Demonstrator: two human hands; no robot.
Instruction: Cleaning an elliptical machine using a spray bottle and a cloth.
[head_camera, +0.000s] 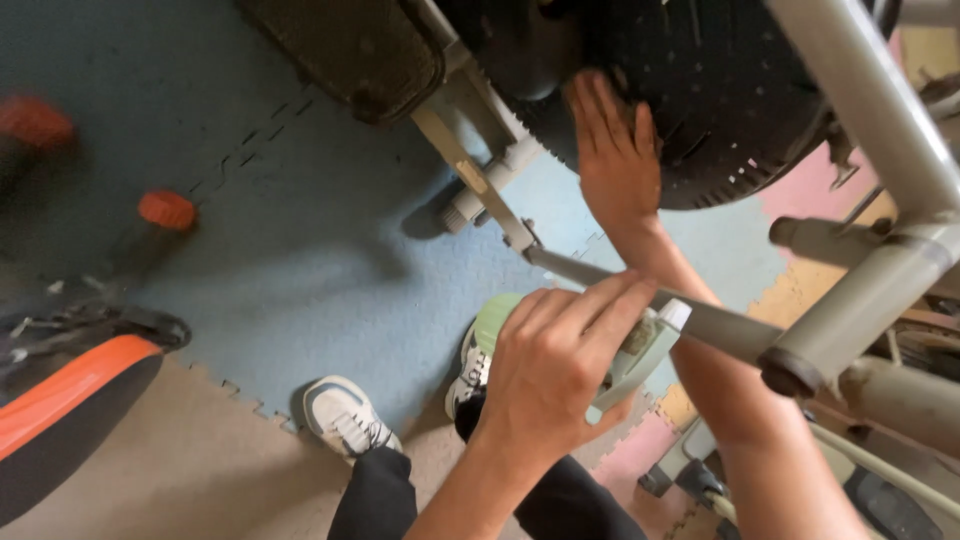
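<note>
we see a pale green spray bottle (640, 355) wrapped in the left hand (555, 370), the fingers curled tight around its top so that only the body and white tip show past the fingertips, toward the right. just beyond the knuckles a grey metal bar (720, 325) of an exercise machine runs across. farther up, the right hand (615, 150) lies open and flat, fingers spread, on the black perforated wheel cover (740, 100). below the left hand stand two white sneakers (345, 415) on a blue foam mat (320, 260). well off to the left lies an orange knob (167, 210).
</note>
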